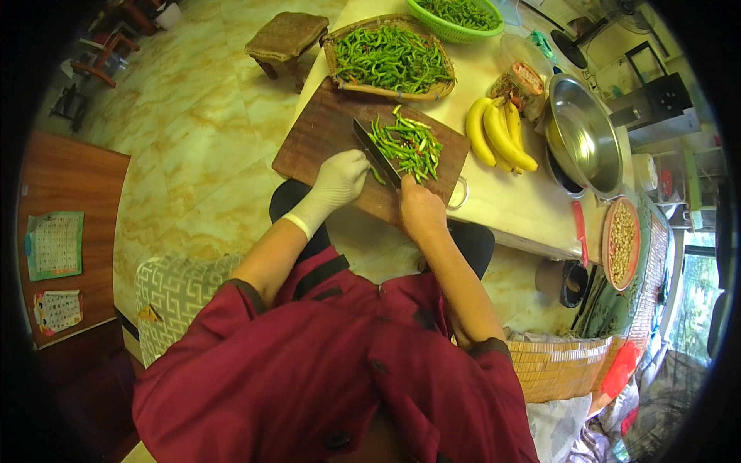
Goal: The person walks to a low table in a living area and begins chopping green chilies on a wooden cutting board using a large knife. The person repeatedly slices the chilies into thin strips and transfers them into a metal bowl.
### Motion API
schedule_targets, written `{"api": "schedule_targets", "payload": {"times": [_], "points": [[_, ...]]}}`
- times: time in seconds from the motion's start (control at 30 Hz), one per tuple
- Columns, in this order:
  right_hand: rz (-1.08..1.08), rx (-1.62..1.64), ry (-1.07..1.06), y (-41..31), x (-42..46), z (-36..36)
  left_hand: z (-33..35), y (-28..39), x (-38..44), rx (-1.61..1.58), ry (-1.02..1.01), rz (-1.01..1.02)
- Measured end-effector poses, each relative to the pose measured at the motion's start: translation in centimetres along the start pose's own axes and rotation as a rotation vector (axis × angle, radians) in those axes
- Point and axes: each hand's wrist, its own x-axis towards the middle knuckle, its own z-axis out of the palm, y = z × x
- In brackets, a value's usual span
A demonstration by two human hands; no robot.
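On a wooden cutting board (315,124) lies a loose pile of cut green chili peppers (412,144). My right hand (421,205), bare, grips the handle of a kitchen knife (375,149), whose dark blade slants up and left beside the pile. My left hand (343,173), in a pale glove, is at the left of the blade with its fingers curled on a green chili pepper (377,176); one end of the pepper shows beside the blade. A woven bamboo basket (399,94) heaped with whole green peppers touches the board's far edge.
Bananas (502,133) lie right of the board, near a large steel basin (587,139). A green plastic colander (457,35) of peppers stands beyond the basket. A red-handled tool (580,231) and a bowl of peanuts (620,243) are at the far right. A stool (288,36) stands behind the table's left edge.
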Motion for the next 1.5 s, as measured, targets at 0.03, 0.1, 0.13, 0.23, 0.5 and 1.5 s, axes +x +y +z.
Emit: {"api": "schedule_targets", "payload": {"times": [0.03, 0.1, 0.13, 0.23, 0.5, 1.5], "points": [[0.001, -0.007, 0.002, 0.3, 0.3, -0.6, 0.0, 0.0, 0.1, 0.005, -0.006, -0.012], [-0.034, 0.003, -0.04, 0.3, 0.1, -1.2, 0.0, 0.0, 0.1, -0.016, 0.051, 0.014], [-0.061, 0.008, -0.042, 0.3, 0.1, -1.3, 0.0, 0.0, 0.1, -0.014, 0.056, 0.02], [-0.047, 0.037, -0.035, -0.2, 0.5, -0.1, 0.2, -0.2, 0.2, -0.009, 0.045, 0.027], [0.066, 0.248, 0.111, 2.5, 0.8, 2.1, -1.4, 0.4, -0.6, -0.065, 0.076, 0.011], [-0.107, 0.08, -0.07, 0.1, 0.8, -0.1, -1.7, -1.8, -0.2, -0.022, 0.031, 0.028]]}}
